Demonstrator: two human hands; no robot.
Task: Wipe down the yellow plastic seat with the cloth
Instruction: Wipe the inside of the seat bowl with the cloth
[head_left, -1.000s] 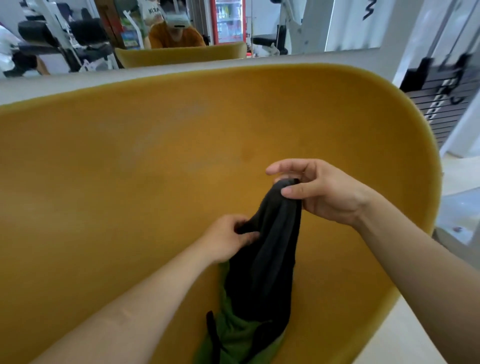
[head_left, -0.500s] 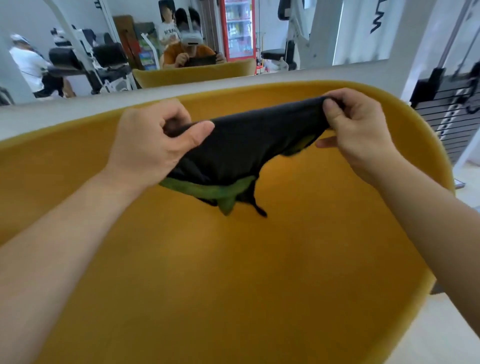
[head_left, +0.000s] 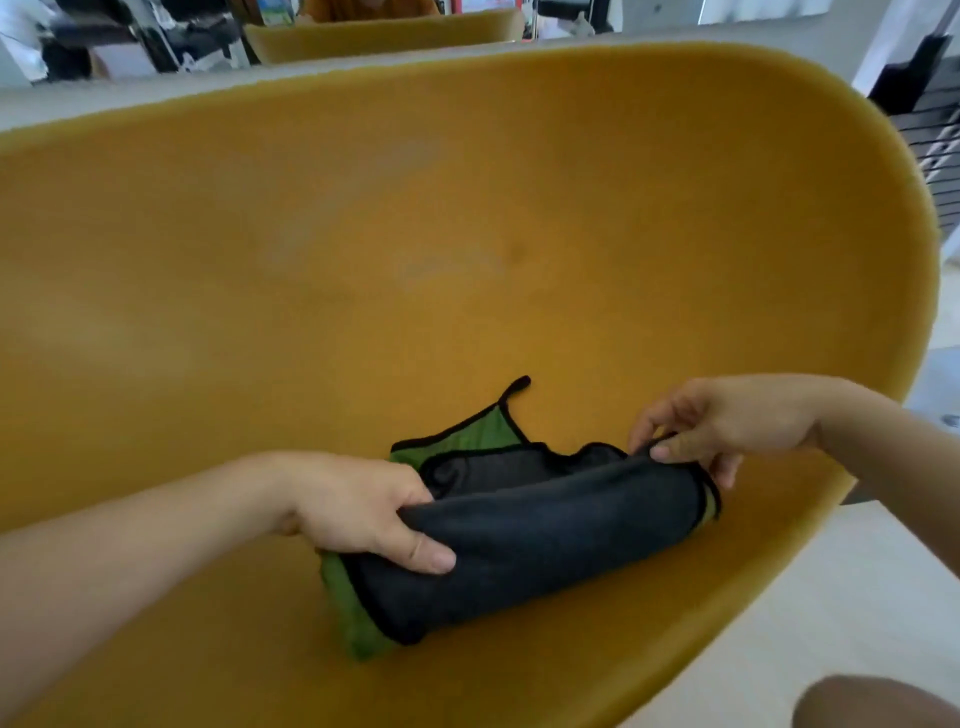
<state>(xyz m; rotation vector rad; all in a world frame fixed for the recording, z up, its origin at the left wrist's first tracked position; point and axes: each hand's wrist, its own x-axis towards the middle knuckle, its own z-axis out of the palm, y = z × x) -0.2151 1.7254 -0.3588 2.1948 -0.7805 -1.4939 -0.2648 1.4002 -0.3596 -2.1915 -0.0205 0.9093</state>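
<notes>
Yellow seat (head_left: 467, 234) fills view, L hand (head_left: 358, 506) & R hand (head_left: 717, 426) fingers pinching folded cloth (head_left: 530, 545) ends.

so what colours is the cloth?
The cloth is dark grey outside, green on the other face, with black edging; head view.

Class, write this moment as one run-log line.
left hand: grips cloth end | right hand: pinches cloth edge | cloth: doubled over, low in yellow seat

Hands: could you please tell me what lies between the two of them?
The head view shows the dark cloth spanning from the left hand to the right hand, over the yellow seat.
</notes>
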